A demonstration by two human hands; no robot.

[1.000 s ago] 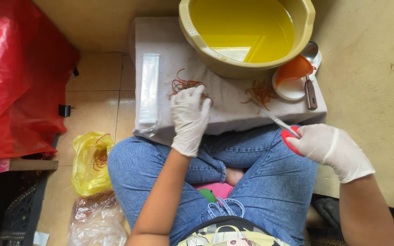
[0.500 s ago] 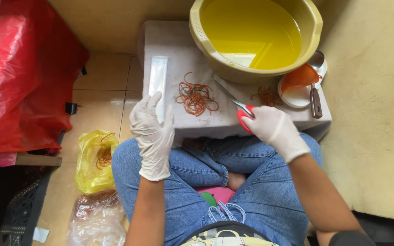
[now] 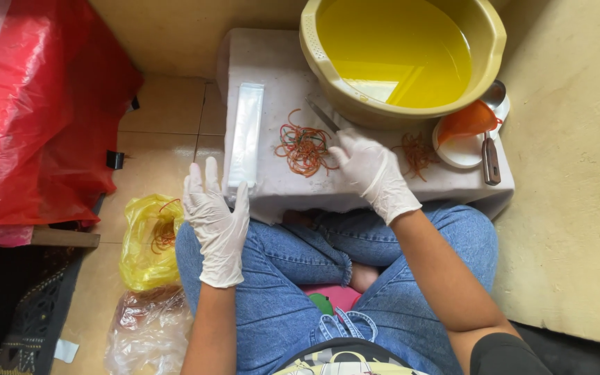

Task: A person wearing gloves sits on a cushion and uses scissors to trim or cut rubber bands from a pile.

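My right hand (image 3: 371, 171), in a white glove, rests on the white block (image 3: 279, 187) and grips a knife (image 3: 322, 115) whose blade lies beside the heap of red and orange rubber bands (image 3: 304, 148). My left hand (image 3: 214, 217), also gloved, hovers open over my left knee, close to the stack of clear plastic bags (image 3: 246, 136) lying on the block's left side. A big olive basin (image 3: 403, 55) filled with yellow oil stands at the back of the block.
A second clump of rubber bands (image 3: 417, 151) lies right of my hand, near an orange funnel (image 3: 468, 120) on a white dish. A large red bag (image 3: 36, 118) fills the left. Yellow (image 3: 148, 239) and clear plastic bags lie on the tiled floor.
My right hand carried the knife from my right knee up onto the block beside the rubber bands. My left hand left the rubber bands, drew back toward my knee and opened.
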